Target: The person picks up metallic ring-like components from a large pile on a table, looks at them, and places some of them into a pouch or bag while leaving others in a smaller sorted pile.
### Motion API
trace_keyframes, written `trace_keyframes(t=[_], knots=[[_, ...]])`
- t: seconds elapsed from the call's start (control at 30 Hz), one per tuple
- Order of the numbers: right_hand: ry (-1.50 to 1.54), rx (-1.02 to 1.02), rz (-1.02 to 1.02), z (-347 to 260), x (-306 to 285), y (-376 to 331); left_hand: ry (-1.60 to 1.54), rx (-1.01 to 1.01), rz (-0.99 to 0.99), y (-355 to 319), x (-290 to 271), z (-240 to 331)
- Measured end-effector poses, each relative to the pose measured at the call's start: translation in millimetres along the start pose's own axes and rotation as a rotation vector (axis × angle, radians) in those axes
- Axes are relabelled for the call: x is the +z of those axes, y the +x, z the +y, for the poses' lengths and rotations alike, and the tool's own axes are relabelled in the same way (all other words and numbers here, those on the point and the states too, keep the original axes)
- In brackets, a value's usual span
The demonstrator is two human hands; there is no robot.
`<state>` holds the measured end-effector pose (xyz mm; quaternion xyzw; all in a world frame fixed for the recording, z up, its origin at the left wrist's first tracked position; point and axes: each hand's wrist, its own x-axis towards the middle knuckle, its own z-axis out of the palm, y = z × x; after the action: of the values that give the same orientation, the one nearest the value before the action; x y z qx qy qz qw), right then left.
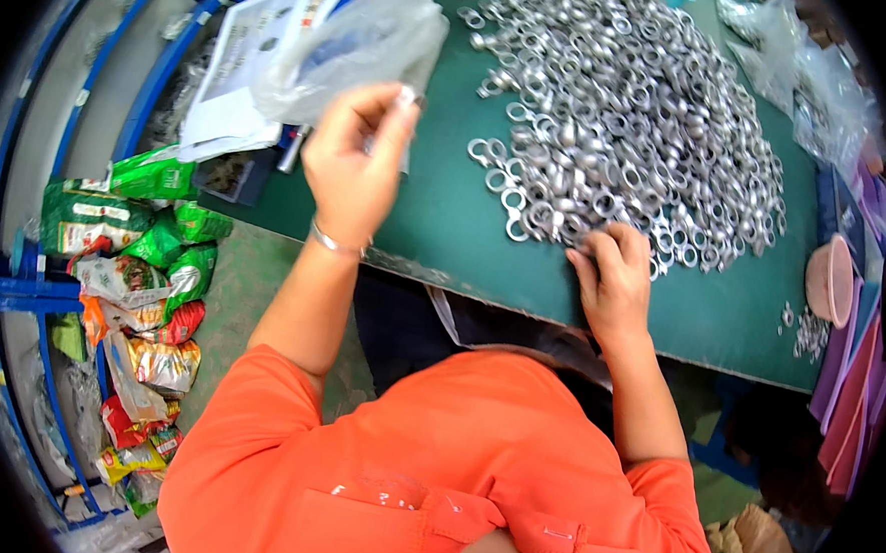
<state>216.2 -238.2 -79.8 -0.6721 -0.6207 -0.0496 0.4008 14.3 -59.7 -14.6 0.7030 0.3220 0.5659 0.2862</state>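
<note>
A green table (436, 226) fills the upper middle of the view, and on it, ahead of the person and toward the right, spreads a big pile of grey metal rings (622, 116), dense at the centre and looser along its left and near edges. A crumpled clear plastic bag (365, 47) lies at the table's left, partly over white papers (238, 76). In front of the bag is the left hand (354, 167), its fingers curled and the tips of thumb and forefinger drawn close together; motion blur hides whether they pinch anything. It is raised, with the forearm angling up from the lower left. The right hand (618, 286) is at the near edge of the pile, fingers bent and thumb slightly apart from the forefinger, the tips at the outermost rings; whether one is gripped cannot be told. Its forearm comes from the lower right, leaning left. Near the table's right edge are a pink bowl (829, 282) and a little heap of small metal pieces (812, 336). A thin bracelet (327, 238) circles the left wrist.
</note>
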Motion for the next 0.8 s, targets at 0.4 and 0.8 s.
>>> trace_keyframes(t=[0.4, 0.8], knots=[[0.965, 0.53, -0.052, -3.0, -25.2, -35.5, 0.731, 0.457, -0.049, 77.9, -39.5, -61.6], [1.661, 0.881, -0.17, 11.8, -34.6, -54.3, 0.269, 0.314, -0.712, -70.0, 83.9, 9.5]])
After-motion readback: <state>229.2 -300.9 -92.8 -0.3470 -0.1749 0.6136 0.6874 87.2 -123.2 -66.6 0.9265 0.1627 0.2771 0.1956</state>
